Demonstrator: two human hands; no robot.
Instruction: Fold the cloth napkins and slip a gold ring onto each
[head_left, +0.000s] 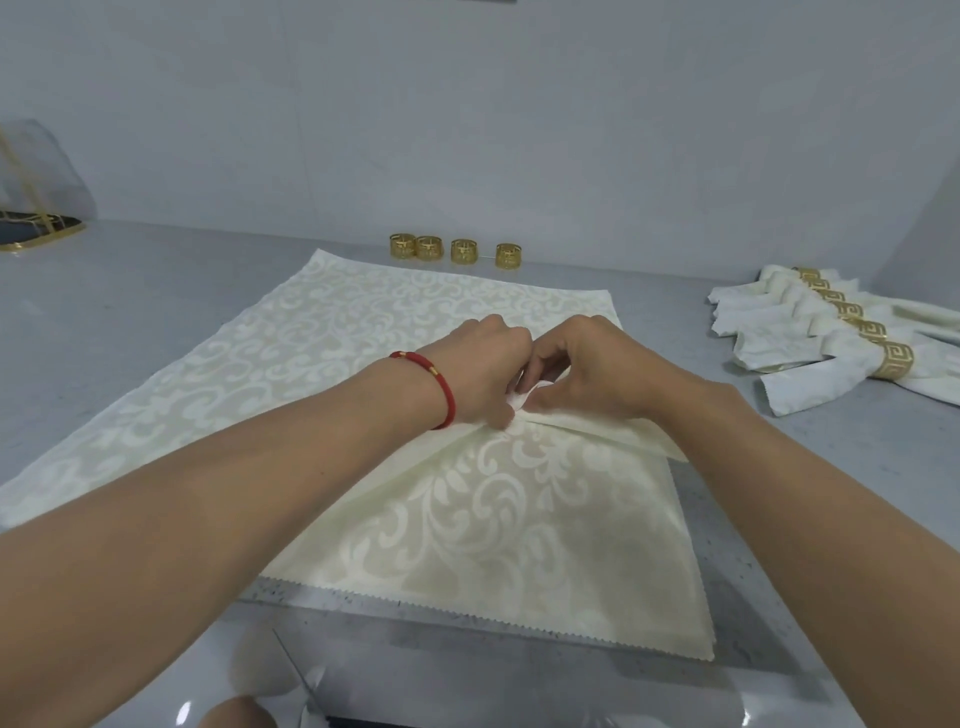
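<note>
Here both hands (524, 371) pinch the napkin (498, 509) at its gathered middle.

A grey counter (156, 291) holds everything. In the middle lies a big cream napkin (322, 332) with a leafy pattern, and its near part is bunched up at the centre. At 12 o'clock four gold rings (462, 251) stand in a row by the wall, at 3 o'clock folded napkins (779, 332) with gold bands lie side by side, and at 10 o'clock sits a gold-edged tray (44, 234).
</note>
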